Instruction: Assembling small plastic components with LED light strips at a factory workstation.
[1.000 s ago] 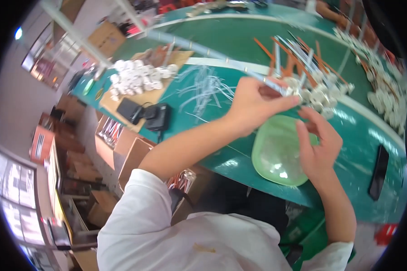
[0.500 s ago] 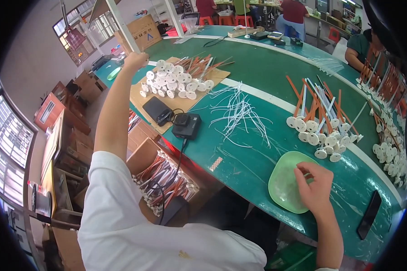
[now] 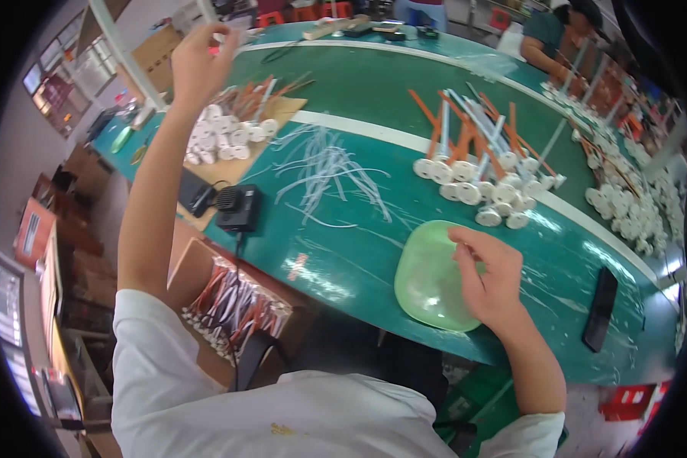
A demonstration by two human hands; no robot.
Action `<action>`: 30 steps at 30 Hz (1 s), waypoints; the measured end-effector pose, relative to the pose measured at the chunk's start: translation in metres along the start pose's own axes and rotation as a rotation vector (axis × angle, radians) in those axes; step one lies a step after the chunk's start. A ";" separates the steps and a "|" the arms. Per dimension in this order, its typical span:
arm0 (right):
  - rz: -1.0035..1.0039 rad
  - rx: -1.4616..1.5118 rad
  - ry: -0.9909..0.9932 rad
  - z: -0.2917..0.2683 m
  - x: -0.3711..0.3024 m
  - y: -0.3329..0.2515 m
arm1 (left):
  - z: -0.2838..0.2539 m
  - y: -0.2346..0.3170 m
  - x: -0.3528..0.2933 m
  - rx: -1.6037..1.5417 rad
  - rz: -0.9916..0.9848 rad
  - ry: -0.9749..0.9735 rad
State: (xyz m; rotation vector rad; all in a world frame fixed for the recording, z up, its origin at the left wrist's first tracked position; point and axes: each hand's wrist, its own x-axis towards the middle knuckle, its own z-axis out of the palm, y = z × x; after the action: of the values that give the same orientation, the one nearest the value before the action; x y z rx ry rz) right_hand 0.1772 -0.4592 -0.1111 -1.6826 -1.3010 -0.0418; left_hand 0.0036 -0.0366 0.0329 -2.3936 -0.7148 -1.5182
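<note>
My left hand point(image 3: 200, 67) is raised at the upper left, over the near side of a pile of white round-headed pieces point(image 3: 220, 133) with brown and white strips. Motion smears its curled fingers, and I cannot tell whether they hold anything. My right hand point(image 3: 495, 275) hovers at the right edge of a shallow light-green dish point(image 3: 427, 282), thumb and forefinger pinched together. Whatever they grip is hidden or too small to make out. Thin white ties point(image 3: 332, 175) lie loose between the hands. Beyond the dish sits another bunch of round-headed pieces point(image 3: 466, 179).
A black box-shaped device point(image 3: 238, 208) with a cable stands at the table's left edge. Below it is a carton of strips point(image 3: 233, 309). A black phone point(image 3: 601, 309) lies at the right. Across the table a person point(image 3: 546, 46) sits beside more white-headed pieces point(image 3: 626, 202).
My left hand has drawn back from beside the white post and come up nearer. My right hand stays pinched at the dish. The whole view has shifted, moving the table leftward in the picture.
</note>
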 end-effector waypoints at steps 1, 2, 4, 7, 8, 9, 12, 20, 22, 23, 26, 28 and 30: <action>-0.102 0.012 0.026 -0.002 -0.001 0.005 | 0.007 0.036 -0.008 -0.172 -0.001 -0.038; -0.091 -0.010 0.035 -0.009 -0.002 0.009 | 0.017 0.074 -0.021 -0.230 0.024 -0.218; -0.084 -0.011 -0.059 -0.019 -0.005 0.014 | 0.036 0.142 -0.048 -0.355 0.225 -0.459; -0.093 -0.028 -0.003 -0.022 -0.002 0.006 | 0.061 0.201 -0.089 -0.244 0.401 -0.816; -0.094 -0.029 0.005 -0.020 -0.001 0.005 | 0.066 0.209 -0.094 -0.243 0.408 -0.813; -0.138 -0.046 0.035 -0.018 -0.001 0.005 | 0.075 0.214 -0.101 -0.357 0.404 -0.877; -0.185 -0.089 0.066 -0.014 -0.002 0.008 | 0.087 0.224 -0.108 -0.508 0.390 -0.931; -0.208 -0.139 0.078 -0.017 -0.001 0.014 | 0.080 0.229 -0.120 -0.710 0.377 -0.615; -0.233 -0.121 0.126 -0.018 0.001 0.016 | 0.065 0.229 -0.113 -0.782 0.317 -0.576; -0.231 -0.123 0.129 -0.019 0.001 0.016 | 0.059 0.226 -0.110 -0.863 0.293 -0.440; -0.221 -0.121 0.130 -0.020 0.001 0.017 | 0.039 0.207 -0.097 -0.828 0.331 -0.007; -0.233 -0.120 0.132 -0.019 0.001 0.019 | 0.017 0.194 -0.090 -0.934 0.131 0.022; -0.226 -0.117 0.125 -0.018 0.001 0.018 | 0.001 0.190 -0.084 -1.132 -0.015 0.114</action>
State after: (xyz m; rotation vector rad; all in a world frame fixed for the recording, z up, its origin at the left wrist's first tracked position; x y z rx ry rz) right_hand 0.2005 -0.4696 -0.1131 -1.5950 -1.4098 -0.3573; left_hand 0.0714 -0.2234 -0.0284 -2.9006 0.2927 -2.4754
